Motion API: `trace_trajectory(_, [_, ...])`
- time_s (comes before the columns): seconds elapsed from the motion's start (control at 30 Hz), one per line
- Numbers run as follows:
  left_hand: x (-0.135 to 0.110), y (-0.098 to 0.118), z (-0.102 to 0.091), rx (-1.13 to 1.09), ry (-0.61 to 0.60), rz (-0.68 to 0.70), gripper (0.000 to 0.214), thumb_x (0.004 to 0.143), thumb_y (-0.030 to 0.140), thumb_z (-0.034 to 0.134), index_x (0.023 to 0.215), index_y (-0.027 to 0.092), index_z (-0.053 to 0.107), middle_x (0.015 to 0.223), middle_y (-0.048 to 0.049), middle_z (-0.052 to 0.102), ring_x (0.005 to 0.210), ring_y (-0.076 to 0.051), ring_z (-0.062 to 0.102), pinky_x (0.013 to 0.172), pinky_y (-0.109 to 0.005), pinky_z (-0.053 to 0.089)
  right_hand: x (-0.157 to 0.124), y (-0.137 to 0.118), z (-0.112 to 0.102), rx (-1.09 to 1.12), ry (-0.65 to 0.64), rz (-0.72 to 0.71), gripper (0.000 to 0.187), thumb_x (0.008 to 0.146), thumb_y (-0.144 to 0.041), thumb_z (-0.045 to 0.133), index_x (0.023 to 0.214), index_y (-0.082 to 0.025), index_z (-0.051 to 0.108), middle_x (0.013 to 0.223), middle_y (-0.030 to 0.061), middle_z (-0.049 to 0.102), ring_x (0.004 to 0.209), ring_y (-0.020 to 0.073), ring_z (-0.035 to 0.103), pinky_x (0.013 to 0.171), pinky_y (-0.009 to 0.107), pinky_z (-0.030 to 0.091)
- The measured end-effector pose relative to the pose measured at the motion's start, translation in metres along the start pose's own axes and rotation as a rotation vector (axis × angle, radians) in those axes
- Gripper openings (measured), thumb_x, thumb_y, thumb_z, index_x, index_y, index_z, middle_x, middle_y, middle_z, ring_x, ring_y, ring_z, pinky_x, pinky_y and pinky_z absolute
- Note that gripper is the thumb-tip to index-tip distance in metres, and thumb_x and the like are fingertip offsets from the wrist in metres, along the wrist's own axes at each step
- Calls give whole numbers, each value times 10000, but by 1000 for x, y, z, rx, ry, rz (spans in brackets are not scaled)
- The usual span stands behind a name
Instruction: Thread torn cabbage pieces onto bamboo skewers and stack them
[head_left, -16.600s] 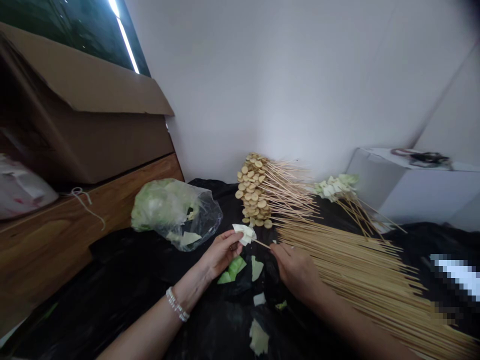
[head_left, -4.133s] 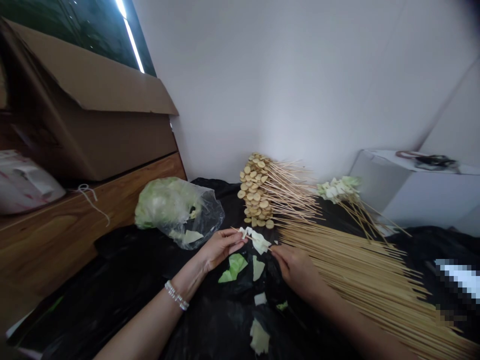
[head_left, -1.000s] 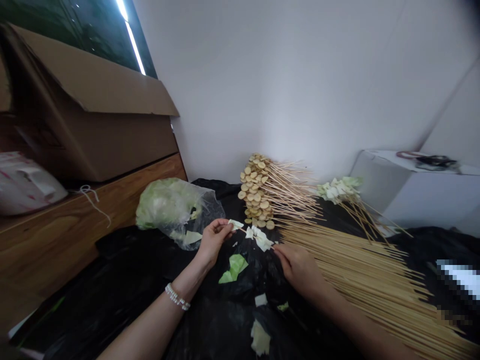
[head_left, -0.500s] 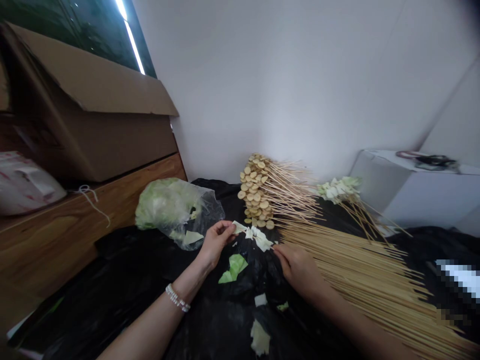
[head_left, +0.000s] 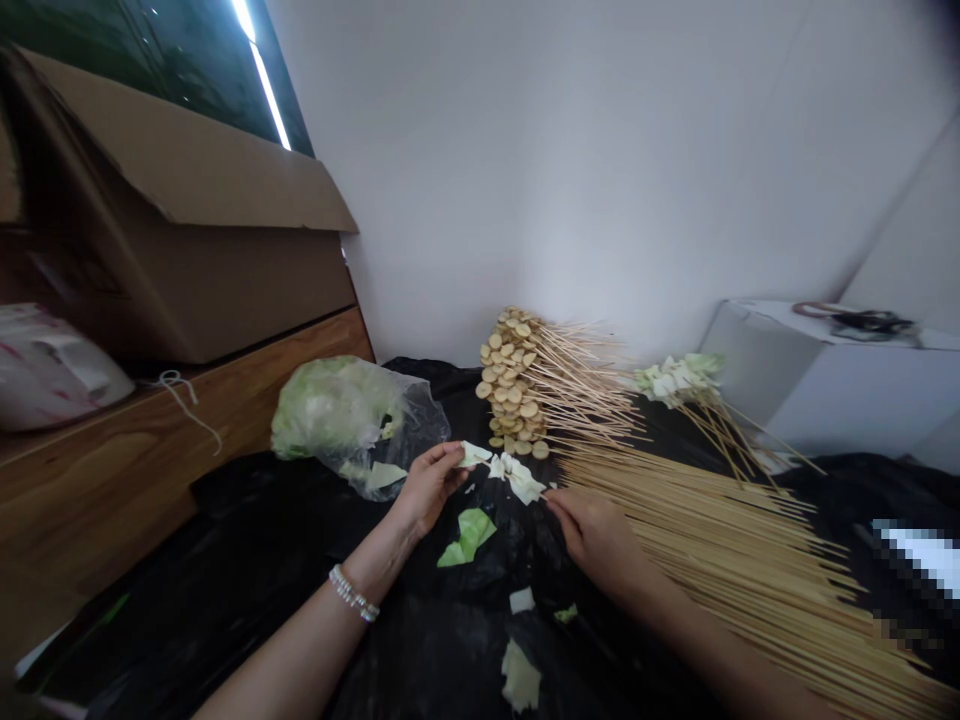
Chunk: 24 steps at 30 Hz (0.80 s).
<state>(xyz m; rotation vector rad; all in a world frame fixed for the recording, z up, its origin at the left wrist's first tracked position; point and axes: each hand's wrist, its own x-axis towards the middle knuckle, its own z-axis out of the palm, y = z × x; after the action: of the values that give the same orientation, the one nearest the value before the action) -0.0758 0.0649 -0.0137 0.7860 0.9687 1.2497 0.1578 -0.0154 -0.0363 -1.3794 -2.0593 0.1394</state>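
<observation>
left hand (head_left: pixel 430 483) pressed cabbage piece (head_left: pixel 474 454) onto skewer (head_left: pixel 517 478)

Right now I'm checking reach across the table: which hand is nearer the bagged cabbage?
Left. The left hand sits just right of the bagged cabbage, almost at the bag's edge, pinching a leaf piece. The right hand is farther right, beside the bare skewers.

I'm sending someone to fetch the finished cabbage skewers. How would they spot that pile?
Start at the white box by the wall on the right. Left of it, on the black sheet, lies the cabbage skewer pile; its tips carry pale green-white pieces, unlike the tan discs on the neighbouring skewer stack.
</observation>
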Motion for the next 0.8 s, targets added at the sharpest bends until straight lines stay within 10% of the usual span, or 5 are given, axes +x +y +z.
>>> trace_trajectory(0.8, [-8, -7, 6, 31, -119, -53, 190, 623, 177, 838, 759, 112, 722, 768, -47, 695, 652, -98, 635, 600, -169, 512, 1, 0, 2, 39, -24, 11, 294, 961, -248, 383, 940, -210, 674, 879, 53, 694, 825, 185, 639, 764, 286, 454])
